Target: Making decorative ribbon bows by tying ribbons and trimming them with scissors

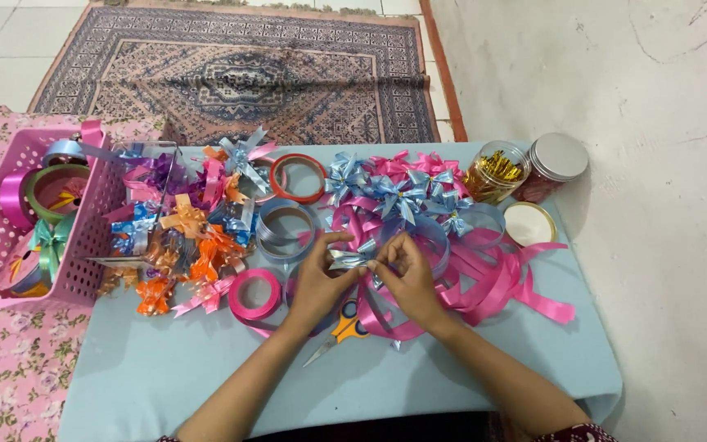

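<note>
L hand (314, 282) + R hand (409, 274) both pinching silver-blue ribbon bow (352, 259) | light, thin, slick, creases easily imo | hold at center knot, not loops | scissors (339, 330) beneath ur wrists

Both forearms are extended from the six o'clock edge and angled inward, toward twelve o'clock. The left hand (318, 282) and the right hand (409, 274) are brought together at centre, fingers curled, thumbs and fingertips pinched, knuckles raised.
</note>
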